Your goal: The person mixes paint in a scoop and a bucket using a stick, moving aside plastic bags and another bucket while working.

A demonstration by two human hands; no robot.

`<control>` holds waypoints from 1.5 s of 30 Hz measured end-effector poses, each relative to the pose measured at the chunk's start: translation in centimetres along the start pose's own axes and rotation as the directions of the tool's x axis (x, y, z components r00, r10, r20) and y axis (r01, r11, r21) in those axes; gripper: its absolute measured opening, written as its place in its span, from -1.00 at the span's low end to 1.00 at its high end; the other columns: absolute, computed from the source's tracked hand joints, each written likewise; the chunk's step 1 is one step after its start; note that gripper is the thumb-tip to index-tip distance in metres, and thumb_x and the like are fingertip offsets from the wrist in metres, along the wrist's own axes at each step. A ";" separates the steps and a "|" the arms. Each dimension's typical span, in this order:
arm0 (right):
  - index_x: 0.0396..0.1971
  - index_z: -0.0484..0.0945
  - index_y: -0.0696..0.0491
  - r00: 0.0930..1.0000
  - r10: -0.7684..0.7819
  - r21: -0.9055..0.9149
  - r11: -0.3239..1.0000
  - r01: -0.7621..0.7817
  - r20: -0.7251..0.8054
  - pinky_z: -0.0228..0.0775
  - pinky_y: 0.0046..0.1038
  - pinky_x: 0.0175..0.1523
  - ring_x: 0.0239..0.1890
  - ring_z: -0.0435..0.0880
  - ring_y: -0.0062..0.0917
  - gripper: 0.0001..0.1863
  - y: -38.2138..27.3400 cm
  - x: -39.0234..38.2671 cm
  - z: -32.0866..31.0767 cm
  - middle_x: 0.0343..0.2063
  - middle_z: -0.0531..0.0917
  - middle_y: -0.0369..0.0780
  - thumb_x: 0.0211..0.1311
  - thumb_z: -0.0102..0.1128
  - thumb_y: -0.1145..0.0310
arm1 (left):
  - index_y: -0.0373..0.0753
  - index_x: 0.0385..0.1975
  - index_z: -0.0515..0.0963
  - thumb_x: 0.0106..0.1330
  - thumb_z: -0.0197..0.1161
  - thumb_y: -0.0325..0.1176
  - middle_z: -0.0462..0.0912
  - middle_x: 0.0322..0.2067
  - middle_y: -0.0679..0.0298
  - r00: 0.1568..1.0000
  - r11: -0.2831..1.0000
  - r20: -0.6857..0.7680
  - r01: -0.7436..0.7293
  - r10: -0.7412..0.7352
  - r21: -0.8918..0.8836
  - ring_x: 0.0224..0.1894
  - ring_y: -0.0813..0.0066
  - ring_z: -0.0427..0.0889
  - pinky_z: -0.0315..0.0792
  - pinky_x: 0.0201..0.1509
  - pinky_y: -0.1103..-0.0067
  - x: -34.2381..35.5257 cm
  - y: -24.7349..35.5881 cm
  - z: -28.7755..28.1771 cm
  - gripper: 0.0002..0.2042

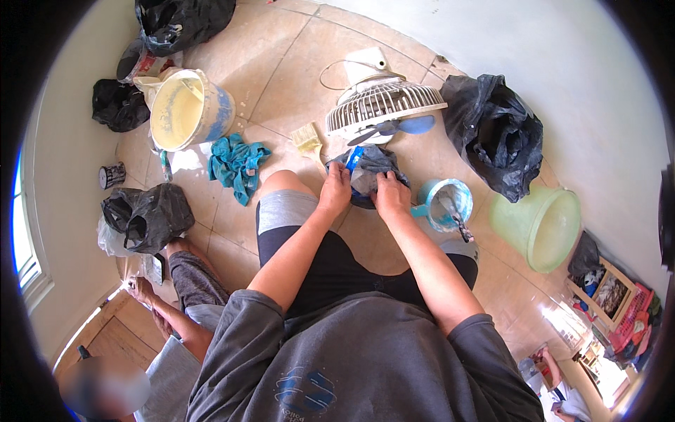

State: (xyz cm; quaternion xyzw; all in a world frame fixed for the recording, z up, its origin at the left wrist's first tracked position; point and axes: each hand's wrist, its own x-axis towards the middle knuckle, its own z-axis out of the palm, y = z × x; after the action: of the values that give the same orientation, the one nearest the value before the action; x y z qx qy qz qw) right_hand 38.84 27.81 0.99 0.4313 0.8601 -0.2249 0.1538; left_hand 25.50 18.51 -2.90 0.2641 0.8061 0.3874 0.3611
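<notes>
Between my knees I hold a small black plastic bag (394, 163), its mouth pulled apart around a grey packet with a blue and white label (357, 157). My left hand (337, 186) is closed on the bag's left edge, and my right hand (391, 195) grips its right edge. Just right of my right hand stands a light-blue cup (426, 195) smeared with white, a tool with a dark handle (455, 216) leaning in it. Beyond my left hand a wide paintbrush (307, 138) lies on the tiles. How full the packet is cannot be seen.
Ahead lies a dusty fan (385, 104). A paint bucket (223, 112) and a teal rag (237, 166) are at left; a large black bag (485, 133) and a green bucket (501, 224) at right. Another person (184, 341) sits at lower left beside a black bag (165, 214).
</notes>
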 end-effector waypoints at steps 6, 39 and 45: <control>-0.33 0.68 0.06 1.000 -0.024 -0.106 0.994 0.022 -0.015 0.61 -0.23 -0.13 -0.15 0.72 -0.25 -0.84 -0.8 0.6 0.8 -0.16 0.62 -0.09 0.25 0.12 0.38 | -0.30 0.02 0.29 0.28 0.32 -0.21 0.60 -0.22 -0.19 0.997 0.997 0.066 0.037 -0.041 0.067 -0.12 -0.17 0.62 0.46 -0.02 0.17 -0.4 0.3 0.0 -0.54; -0.07 0.55 0.01 1.000 0.012 -0.110 0.994 -0.010 0.016 0.24 -0.13 0.14 0.00 0.62 -0.29 -0.59 1.0 -0.6 -0.6 -0.09 0.58 -0.15 0.06 0.42 0.29 | -0.35 -0.15 0.40 0.18 0.24 -0.34 0.61 -0.11 -0.11 0.993 0.928 0.116 -0.013 -0.033 0.373 -0.05 -0.11 0.63 0.50 0.04 0.16 -1.5 2.4 -0.3 -0.69; -0.03 0.53 0.01 0.998 0.060 -0.094 0.994 -0.059 0.003 0.26 -0.14 0.13 0.02 0.62 -0.25 -0.60 1.4 -0.3 -0.5 -0.09 0.59 -0.15 0.12 0.37 0.27 | -0.35 -0.12 0.41 0.20 0.23 -0.34 0.61 -0.10 -0.11 0.991 0.935 0.112 0.025 -0.069 0.354 -0.04 -0.11 0.62 0.49 0.05 0.16 -1.4 2.1 -0.2 -0.69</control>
State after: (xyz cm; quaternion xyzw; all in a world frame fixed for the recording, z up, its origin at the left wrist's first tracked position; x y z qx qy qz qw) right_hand 40.16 28.60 1.17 0.4484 0.8560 -0.1809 0.1830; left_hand 26.52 18.63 -0.57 0.3284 0.8448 0.2113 0.3659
